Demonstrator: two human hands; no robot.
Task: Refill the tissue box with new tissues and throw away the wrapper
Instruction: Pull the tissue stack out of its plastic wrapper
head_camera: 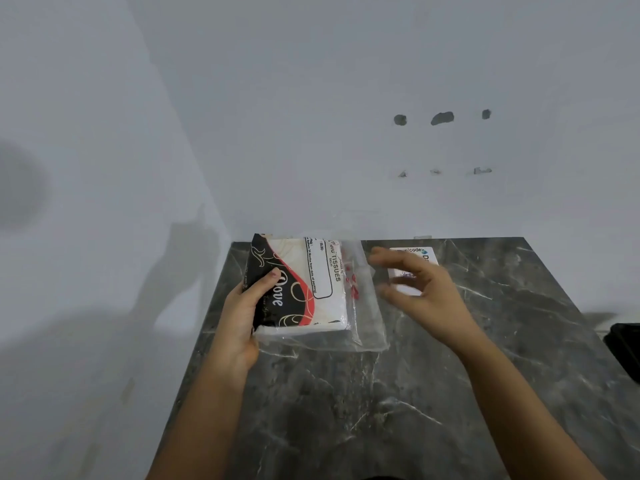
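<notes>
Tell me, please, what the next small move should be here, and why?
Probably close the right hand on the clear wrapper flap to open it: the left hand holds the tissue pack, still wrapped, and the right hovers open beside the flap.

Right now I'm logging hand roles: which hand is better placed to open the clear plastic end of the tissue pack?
The right hand. It hovers open beside the loose clear wrapper flap, holding nothing, while the left hand already grips the black, red and white tissue pack, steadying it.
</notes>
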